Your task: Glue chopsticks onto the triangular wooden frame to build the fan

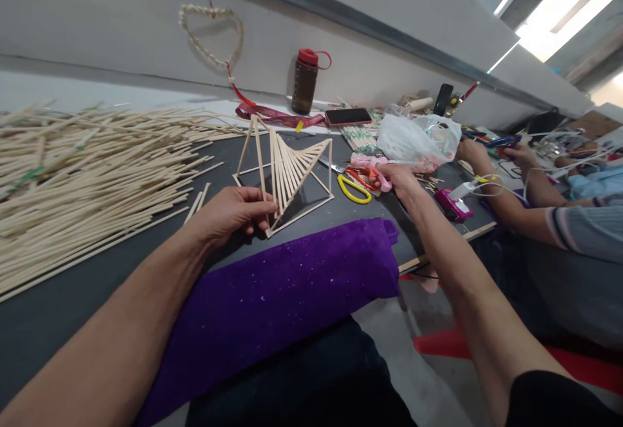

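My left hand pinches the near corner of a frame of thin wooden sticks, which stands on the dark table with a fan of sticks inside it. Farther right, my right hand is closed on a pink tool, possibly a glue gun; its tip points left. Just beside that tool lie scissors with a yellow handle and a red-orange handle. A purple cloth is spread along the table's near edge and over my lap, below the frame.
Many loose sticks cover the left side. Behind stand a red-capped bottle, a phone and a plastic bag. At right are a magenta device with a cable and another person's hands.
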Available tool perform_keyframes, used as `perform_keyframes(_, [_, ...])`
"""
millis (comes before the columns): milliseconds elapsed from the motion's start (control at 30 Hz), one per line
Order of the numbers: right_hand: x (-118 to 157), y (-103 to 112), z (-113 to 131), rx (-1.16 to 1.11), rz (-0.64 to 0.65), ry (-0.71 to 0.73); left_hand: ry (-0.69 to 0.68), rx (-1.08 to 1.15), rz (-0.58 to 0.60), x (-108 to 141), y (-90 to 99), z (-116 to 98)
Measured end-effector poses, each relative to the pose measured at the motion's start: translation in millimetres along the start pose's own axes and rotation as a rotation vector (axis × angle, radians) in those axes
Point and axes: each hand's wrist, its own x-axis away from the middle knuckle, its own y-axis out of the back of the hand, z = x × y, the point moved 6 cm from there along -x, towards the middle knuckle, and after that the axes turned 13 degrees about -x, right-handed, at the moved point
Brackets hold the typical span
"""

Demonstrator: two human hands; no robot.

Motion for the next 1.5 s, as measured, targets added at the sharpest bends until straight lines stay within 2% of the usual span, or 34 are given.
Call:
perform_keyframes(267, [9,-4,10,0.294,-0.09,0.078,-0.028,0.002,0.019,3,-2.5,-1])
perform_keyframes(333, [11,0,19,0.498,-0.133,0.147,-0.027,0.008,0.02,4,-3.3,0])
perform_keyframes(467, [22,0,43,1.159,-0.229,0.372,-0.039,0.034,0.027,3,-4.6,1])
perform_keyframes(567, [42,-11,51,1.32,-0.281,0.477,-0.051,0.044,0.028,2,-5.0,3])
perform_keyframes(633, [61,-30,52,1.293,-0.222,0.583,-0.046,0.047,0.023,1,-4.8,4])
perform_keyframes(733, [93,-71,39,1.029,0.08,0.67,-0.033,0.048,0.02,2,-4.9,5])
perform_keyframes(833, [118,-117,13,0.844,0.447,0.547,-0.03,0.047,0.012,2,-4.8,4])
perform_keyframes(933, [128,-151,-11,0.711,0.633,0.37,-0.038,0.042,-0.007,3,-4.1,2])
perform_keyframes(1033, [124,-167,-26,0.537,0.651,0.189,-0.044,0.034,-0.016,3,-3.8,0])
perform_keyframes(1200, [116,-174,-40,0.357,0.634,-0.022,-0.022,0.035,-0.005,3,-4.4,1])
perform_keyframes(1300, [116,-178,-41,0.304,0.65,-0.054,-0.011,0.04,-0.008,3,-4.2,2])
perform_keyframes(1500, [119,-187,-42,0.306,0.731,0.004,-0.013,0.021,-0.003,3,-4.2,3])
